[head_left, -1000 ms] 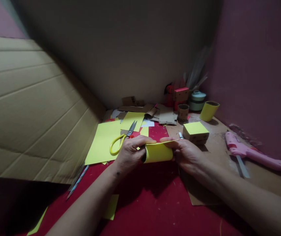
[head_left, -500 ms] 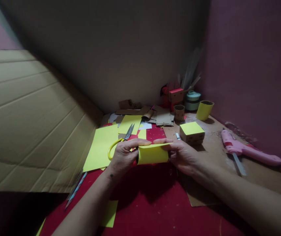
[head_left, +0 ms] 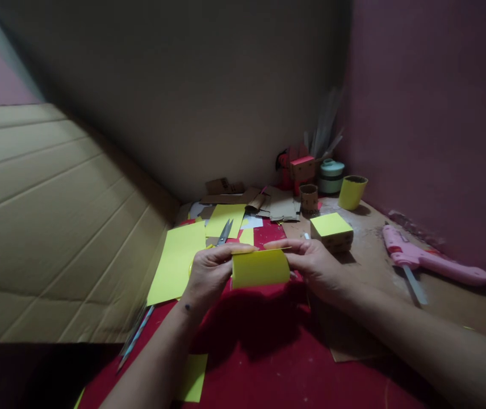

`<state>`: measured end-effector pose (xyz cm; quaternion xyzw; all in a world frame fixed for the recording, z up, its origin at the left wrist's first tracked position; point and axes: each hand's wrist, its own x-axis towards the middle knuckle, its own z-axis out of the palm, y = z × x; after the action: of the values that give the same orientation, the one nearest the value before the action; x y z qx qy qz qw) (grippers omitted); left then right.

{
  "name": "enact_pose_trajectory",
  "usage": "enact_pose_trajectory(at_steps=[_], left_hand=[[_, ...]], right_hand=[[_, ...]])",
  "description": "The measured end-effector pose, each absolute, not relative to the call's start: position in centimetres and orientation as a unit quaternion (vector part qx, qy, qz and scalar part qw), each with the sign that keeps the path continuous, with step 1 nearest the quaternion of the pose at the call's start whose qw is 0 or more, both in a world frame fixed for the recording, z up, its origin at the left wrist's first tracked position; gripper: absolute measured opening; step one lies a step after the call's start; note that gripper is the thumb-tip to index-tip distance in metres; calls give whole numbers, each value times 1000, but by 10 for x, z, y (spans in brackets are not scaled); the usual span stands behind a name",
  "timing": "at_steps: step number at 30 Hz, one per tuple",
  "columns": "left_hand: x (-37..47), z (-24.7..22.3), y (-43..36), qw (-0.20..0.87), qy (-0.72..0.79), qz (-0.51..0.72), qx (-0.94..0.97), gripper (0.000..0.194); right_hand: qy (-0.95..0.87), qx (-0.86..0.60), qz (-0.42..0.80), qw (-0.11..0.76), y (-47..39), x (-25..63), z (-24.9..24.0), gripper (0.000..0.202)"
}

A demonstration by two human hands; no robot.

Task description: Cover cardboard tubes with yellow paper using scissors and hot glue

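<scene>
A curved piece of yellow paper (head_left: 260,269), bent into a roll, is held up over the red tabletop (head_left: 264,363). My left hand (head_left: 212,271) is closed on its left end, thumb along the upper edge. At the right end, my right hand (head_left: 311,264) pinches the paper, with fingers along the top. Whether anything lies inside the roll is hidden. Just behind my left hand are scissors (head_left: 225,233), blades pointing away and yellow handles mostly covered. Beyond my right hand sits a cardboard box with a yellow top (head_left: 331,232).
Yellow sheets (head_left: 177,255) lie at left, with a striped pencil (head_left: 136,336) below. A pink glue gun (head_left: 434,258) rests on cardboard at right. A yellow-wrapped tube (head_left: 352,193), a brown cardboard tube (head_left: 309,200) and a lidded pot (head_left: 331,176) stand behind. A large cardboard panel (head_left: 55,227) borders the left.
My hands and the yellow paper have shifted slightly left, and the paper's curved face shows more. My left hand now covers more of the scissors' handles. The view has tilted a little.
</scene>
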<state>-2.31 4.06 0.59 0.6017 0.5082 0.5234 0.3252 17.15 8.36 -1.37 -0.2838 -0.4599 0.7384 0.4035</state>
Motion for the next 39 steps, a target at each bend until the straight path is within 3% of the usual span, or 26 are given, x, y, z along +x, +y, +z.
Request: enact_pose_trajectory(at_steps=[4,10,20,27,31,35,39], left_hand=[[-23,6,38,331,504,524,602,12],[-22,10,35,320,485,520,627,19],[-23,12,34,340,459,524,632,18],[-25,15,34,317,448,495,673,18],[-47,32,35,300,516,350,722,53],[-81,35,44,168,689,225,668,32],[-94,11,54,103,783,133,599,29]], right_hand=[[-509,-285,696,419,84,172,-14,21],[-657,-265,513,484,82,174,-20,25],[-698,-240,465,489,79,178,-10,19],[-771,-159,352,506,78,182,-12,24],[-787,-150,336,495,78,182,-13,25],[-779,-165,347,495,77,181,-9,27],[-758,-179,392,490,73,181,-7,24]])
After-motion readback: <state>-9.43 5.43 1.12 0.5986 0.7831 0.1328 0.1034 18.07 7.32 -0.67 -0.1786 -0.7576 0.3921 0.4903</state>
